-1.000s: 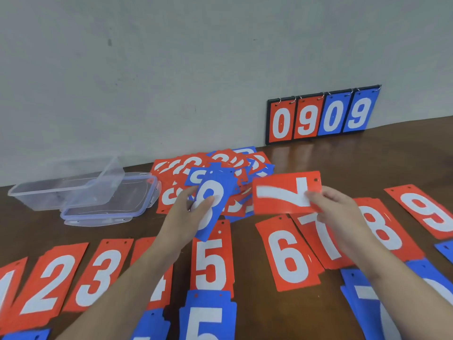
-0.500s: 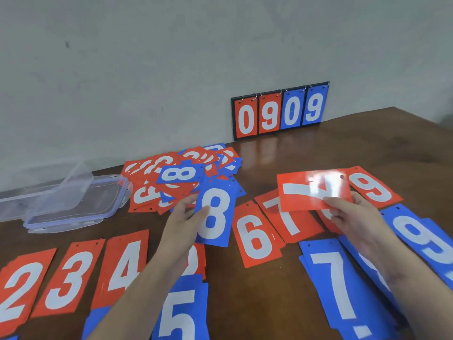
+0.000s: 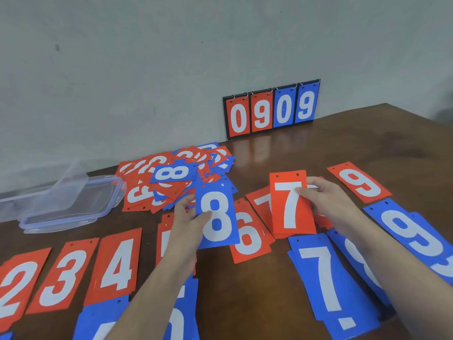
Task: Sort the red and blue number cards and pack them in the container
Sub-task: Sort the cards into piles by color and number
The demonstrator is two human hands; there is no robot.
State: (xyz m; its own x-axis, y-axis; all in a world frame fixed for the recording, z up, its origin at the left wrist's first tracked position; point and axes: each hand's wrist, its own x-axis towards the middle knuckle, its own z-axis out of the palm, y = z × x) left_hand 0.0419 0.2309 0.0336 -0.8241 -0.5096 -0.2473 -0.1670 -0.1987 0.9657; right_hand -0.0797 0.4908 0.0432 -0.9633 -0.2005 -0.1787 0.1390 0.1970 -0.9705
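Observation:
My left hand (image 3: 187, 220) pinches a blue 8 card (image 3: 218, 217) above the table, upright and facing me. In my right hand (image 3: 328, 204) is a red 7 card (image 3: 290, 204), upright, just over the red 7 pile (image 3: 259, 204). Red piles run along the table: 2 (image 3: 17, 288), 3 (image 3: 63, 273), 4 (image 3: 117, 263), 6 (image 3: 250, 236) and 9 (image 3: 359, 182). Blue piles lie nearer me, among them 7 (image 3: 328, 283) and 9 (image 3: 416, 234). An unsorted heap of red and blue cards (image 3: 171, 177) sits behind my left hand.
A clear plastic container (image 3: 36, 195) and its blue-rimmed lid (image 3: 73, 204) lie at the far left. A flip scoreboard reading 0909 (image 3: 272, 110) leans on the wall at the back. The table's right edge (image 3: 421, 119) runs diagonally past the cards.
My right hand has turned the red 7 card from sideways to upright and lowered it toward the red 7 pile. The left hand still holds the blue 8. The camera shifted slightly.

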